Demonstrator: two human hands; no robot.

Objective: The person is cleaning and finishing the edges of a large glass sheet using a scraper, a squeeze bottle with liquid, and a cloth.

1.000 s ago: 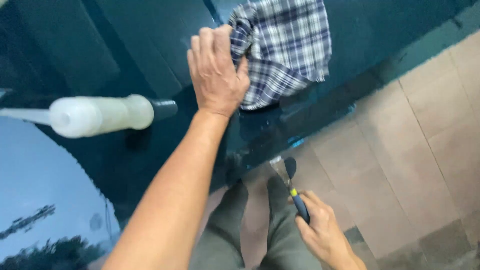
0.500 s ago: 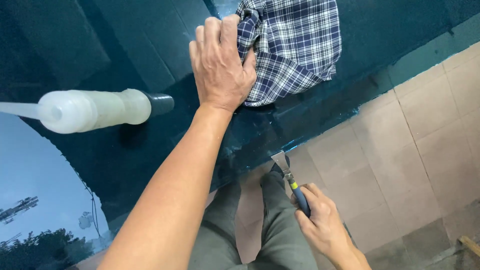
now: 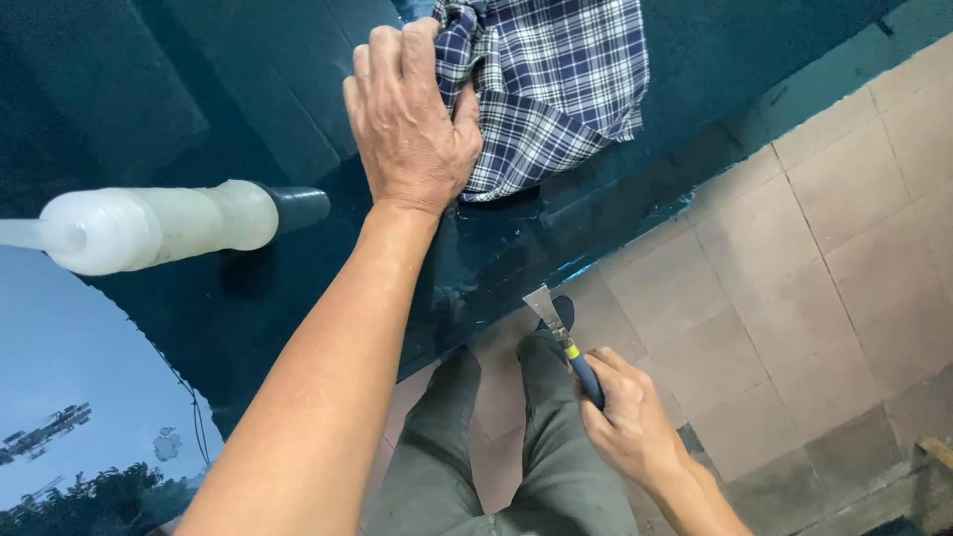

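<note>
Plaid cloth (image 3: pixel 556 89) lies on the dark teal surface (image 3: pixel 199 89), where our left hand (image 3: pixel 412 124) clutches its edge. Our right hand (image 3: pixel 625 422) grips a scraper (image 3: pixel 561 337) above the tiled floor (image 3: pixel 814 268).

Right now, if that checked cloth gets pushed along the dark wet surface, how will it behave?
The checked cloth is already bunched under the left hand, so it probably crumples and drags instead of sliding stiffly. The dark surface looks glossy near its edge, so the cloth may soak and cling.
</note>
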